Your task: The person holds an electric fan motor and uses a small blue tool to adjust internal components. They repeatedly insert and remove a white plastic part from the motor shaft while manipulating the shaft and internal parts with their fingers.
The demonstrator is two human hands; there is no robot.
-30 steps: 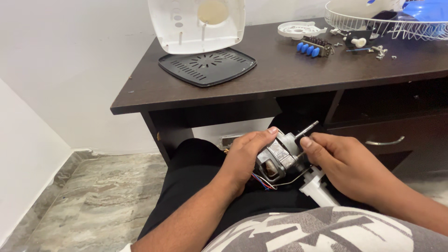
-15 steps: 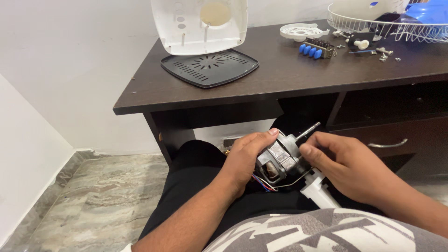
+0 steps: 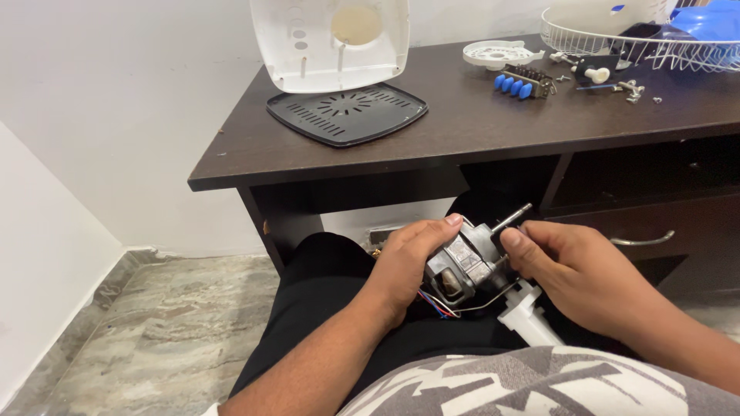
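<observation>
I am seated with a small electric motor (image 3: 462,266) resting over my lap, just below the front edge of a dark wooden desk (image 3: 478,131). My left hand (image 3: 408,266) wraps the motor's left side, fingers curled close together over its top and thumb underneath. My right hand (image 3: 574,270) comes in from the motor's right, its thumb and forefinger pressed against the metal body just under the thin steel shaft (image 3: 512,218) that sticks up and to the right. Red, blue and black wires (image 3: 432,302) trail from the motor's underside, and a white plastic piece (image 3: 528,320) lies just below and right of it on my lap. On the desk, above and left of the motor, a white plastic housing (image 3: 331,42) stands upright behind a dark vented base plate (image 3: 347,114). Farther right on the desk are a switch block with blue buttons (image 3: 518,83), a white round part (image 3: 497,54), scattered screws (image 3: 632,88) and a white wire guard (image 3: 640,46) holding a blue blade (image 3: 713,19).
</observation>
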